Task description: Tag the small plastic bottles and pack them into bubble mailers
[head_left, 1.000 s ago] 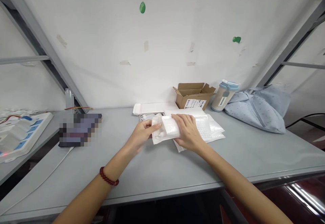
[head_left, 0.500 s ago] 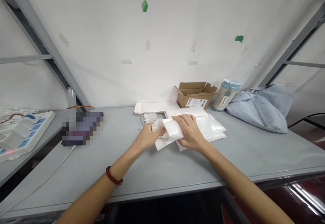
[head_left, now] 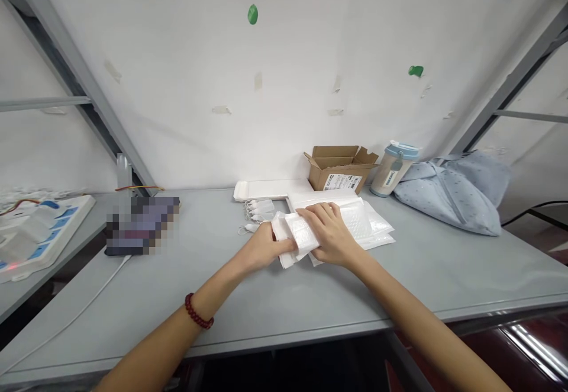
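Both hands hold one white bubble mailer (head_left: 297, 235) just above the grey table (head_left: 275, 297). My left hand (head_left: 261, 248) grips its left end, fingers curled under the open edge. My right hand (head_left: 331, 233) is wrapped over the top of it from the right. Under and behind the right hand lies a stack of more white bubble mailers (head_left: 373, 223). A few small white packets (head_left: 257, 209) lie just behind the left hand.
A flat white tray (head_left: 266, 189), an open cardboard box (head_left: 339, 168) and a blue-lidded cup (head_left: 394, 169) stand along the back wall. A light blue cloth bag (head_left: 457, 193) lies at right. A blurred dark item (head_left: 142, 225) and a white power strip (head_left: 39, 232) sit at left.
The mailer has come down and slightly toward me. My left hand has slid from the mailer's upper left edge to underneath its left end. The right hand stays on top.
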The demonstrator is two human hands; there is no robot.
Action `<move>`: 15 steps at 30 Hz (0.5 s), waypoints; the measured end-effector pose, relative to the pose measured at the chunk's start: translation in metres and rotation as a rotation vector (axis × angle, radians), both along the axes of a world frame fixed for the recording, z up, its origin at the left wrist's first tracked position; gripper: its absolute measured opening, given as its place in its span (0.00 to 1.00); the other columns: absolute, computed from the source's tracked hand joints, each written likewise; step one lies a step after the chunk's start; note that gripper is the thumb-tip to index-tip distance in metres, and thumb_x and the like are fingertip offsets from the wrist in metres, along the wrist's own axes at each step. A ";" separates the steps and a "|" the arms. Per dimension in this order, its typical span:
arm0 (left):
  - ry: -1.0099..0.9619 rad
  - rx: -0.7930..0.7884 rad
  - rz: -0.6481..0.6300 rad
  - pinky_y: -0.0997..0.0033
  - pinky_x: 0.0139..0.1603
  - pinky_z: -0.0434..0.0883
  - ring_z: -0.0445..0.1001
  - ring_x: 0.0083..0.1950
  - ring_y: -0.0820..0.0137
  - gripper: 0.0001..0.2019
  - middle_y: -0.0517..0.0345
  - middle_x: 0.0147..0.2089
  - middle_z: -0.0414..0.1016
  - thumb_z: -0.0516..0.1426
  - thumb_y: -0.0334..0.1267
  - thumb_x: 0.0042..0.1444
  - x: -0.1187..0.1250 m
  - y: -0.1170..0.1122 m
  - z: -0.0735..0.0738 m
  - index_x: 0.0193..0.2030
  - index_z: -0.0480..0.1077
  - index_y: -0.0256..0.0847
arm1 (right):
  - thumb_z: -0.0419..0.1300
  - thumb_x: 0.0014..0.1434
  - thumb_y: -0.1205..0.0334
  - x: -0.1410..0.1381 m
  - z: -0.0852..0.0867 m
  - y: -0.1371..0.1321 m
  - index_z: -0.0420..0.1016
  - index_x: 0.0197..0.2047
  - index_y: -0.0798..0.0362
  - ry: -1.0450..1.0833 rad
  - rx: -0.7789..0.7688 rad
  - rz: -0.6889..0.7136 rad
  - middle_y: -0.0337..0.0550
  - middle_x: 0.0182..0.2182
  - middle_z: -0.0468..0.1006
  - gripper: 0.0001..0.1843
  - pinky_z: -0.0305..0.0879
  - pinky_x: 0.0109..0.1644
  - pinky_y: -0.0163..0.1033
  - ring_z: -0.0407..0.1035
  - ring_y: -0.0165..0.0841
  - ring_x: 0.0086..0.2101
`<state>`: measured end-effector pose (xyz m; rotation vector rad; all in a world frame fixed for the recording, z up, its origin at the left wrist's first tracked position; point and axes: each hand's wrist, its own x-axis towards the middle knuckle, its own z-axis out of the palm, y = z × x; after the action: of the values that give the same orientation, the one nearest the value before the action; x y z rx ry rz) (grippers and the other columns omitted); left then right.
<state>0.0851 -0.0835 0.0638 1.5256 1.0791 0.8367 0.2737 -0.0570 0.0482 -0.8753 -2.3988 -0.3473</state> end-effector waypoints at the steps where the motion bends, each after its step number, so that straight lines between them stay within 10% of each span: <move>1: -0.006 0.009 0.023 0.75 0.28 0.63 0.67 0.30 0.71 0.06 0.61 0.28 0.70 0.59 0.35 0.45 0.003 -0.001 -0.001 0.31 0.69 0.38 | 0.54 0.40 0.69 -0.001 0.000 -0.001 0.60 0.54 0.60 -0.019 0.007 -0.004 0.54 0.42 0.67 0.33 0.51 0.45 0.49 0.59 0.44 0.42; 7: -0.054 -0.032 0.154 0.76 0.23 0.63 0.64 0.25 0.74 0.02 0.63 0.24 0.65 0.56 0.33 0.45 0.013 -0.001 -0.012 0.28 0.67 0.39 | 0.54 0.42 0.69 -0.007 -0.006 -0.005 0.61 0.54 0.61 -0.098 0.046 0.034 0.54 0.42 0.67 0.32 0.50 0.47 0.50 0.58 0.44 0.42; 15: -0.198 -0.218 -0.154 0.72 0.32 0.71 0.73 0.31 0.71 0.10 0.58 0.30 0.72 0.60 0.30 0.41 -0.001 0.000 -0.002 0.34 0.70 0.36 | 0.54 0.46 0.66 -0.003 -0.006 -0.002 0.59 0.56 0.58 -0.042 0.047 0.025 0.55 0.44 0.68 0.31 0.49 0.49 0.52 0.59 0.45 0.43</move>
<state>0.0844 -0.0830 0.0615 1.2961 0.8664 0.7213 0.2702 -0.0591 0.0421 -0.8242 -2.4282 -0.4145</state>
